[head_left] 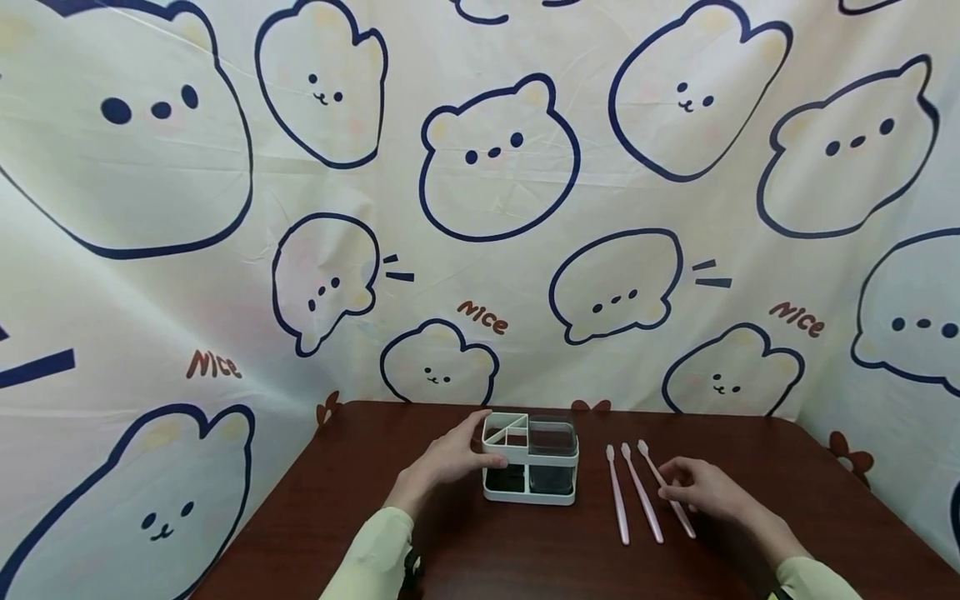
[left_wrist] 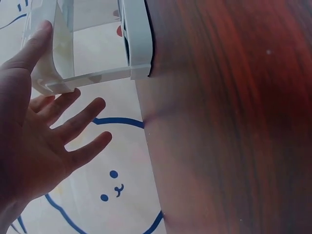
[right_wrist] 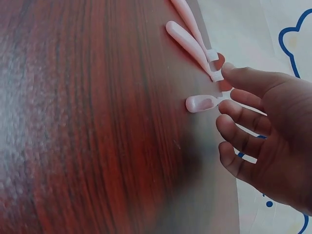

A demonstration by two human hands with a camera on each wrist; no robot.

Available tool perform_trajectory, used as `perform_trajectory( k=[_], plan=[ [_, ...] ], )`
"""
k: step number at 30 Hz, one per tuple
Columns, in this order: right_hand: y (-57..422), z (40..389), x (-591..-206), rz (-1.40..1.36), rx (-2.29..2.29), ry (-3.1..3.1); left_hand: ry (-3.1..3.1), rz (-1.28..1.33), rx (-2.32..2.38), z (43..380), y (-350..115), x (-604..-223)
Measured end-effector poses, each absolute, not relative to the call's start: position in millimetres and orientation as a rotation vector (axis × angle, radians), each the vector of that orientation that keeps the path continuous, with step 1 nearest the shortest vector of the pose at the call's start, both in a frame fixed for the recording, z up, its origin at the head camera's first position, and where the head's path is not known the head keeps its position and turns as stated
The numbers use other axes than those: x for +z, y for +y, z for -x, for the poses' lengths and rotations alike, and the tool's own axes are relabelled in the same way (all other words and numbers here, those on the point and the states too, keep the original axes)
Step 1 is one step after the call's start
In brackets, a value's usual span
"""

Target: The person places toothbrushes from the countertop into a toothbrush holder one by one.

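Observation:
A white organizer [head_left: 530,459] with a divided upper frame and dark, see-through compartments stands on the table. My left hand [head_left: 448,452] holds its left side, the thumb across the upper rim and the fingers round the outer corner; in the left wrist view that rim [left_wrist: 97,78] runs between thumb and fingers. Three pink toothbrushes lie side by side right of the organizer: a left one [head_left: 618,496], a middle one [head_left: 642,493] and a right one [head_left: 681,510]. Over the right toothbrush, my right hand [head_left: 708,490] hovers with fingers loosely bent and thumb apart from them.
The dark brown wooden table [head_left: 315,508] reaches back to a pale cloth backdrop [head_left: 517,350] printed with cartoon bear outlines. The cloth also hangs along both sides of the table.

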State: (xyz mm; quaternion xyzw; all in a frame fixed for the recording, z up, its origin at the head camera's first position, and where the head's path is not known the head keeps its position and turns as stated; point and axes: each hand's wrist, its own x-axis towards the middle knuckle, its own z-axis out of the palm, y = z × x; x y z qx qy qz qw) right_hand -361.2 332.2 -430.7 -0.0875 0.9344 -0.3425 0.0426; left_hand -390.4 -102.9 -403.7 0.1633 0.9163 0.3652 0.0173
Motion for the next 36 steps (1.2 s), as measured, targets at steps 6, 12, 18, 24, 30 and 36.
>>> perform_trajectory(
  k=[6, 12, 18, 24, 30, 36],
  plan=[
    [333.2, 359.6, -431.4, 0.238, -1.044, 2.879, 2.846, -0.512, 1.127, 389.1, -103.0, -403.0],
    [334.6, 360.8, -432.9, 0.173, -1.067, 2.853, 2.842, -0.505, 1.148, 387.5, -102.5, -400.6],
    [336.8, 360.4, -435.5, 0.100, -1.059, 2.845, 2.842, -0.497, 1.139, 385.9, -101.2, -400.4],
    [337.2, 361.2, -435.7, 0.126, -1.036, 2.836, 2.838, -0.491, 1.151, 385.8, -100.6, -400.7],
    [336.0, 361.5, -436.7, 0.205, -0.995, 2.818, 2.839, -0.490, 1.145, 386.4, -101.5, -402.9],
    [337.4, 361.4, -437.6, 0.270, -1.002, 2.799, 2.837, -0.495, 1.154, 386.2, -101.4, -402.7]
  ],
)
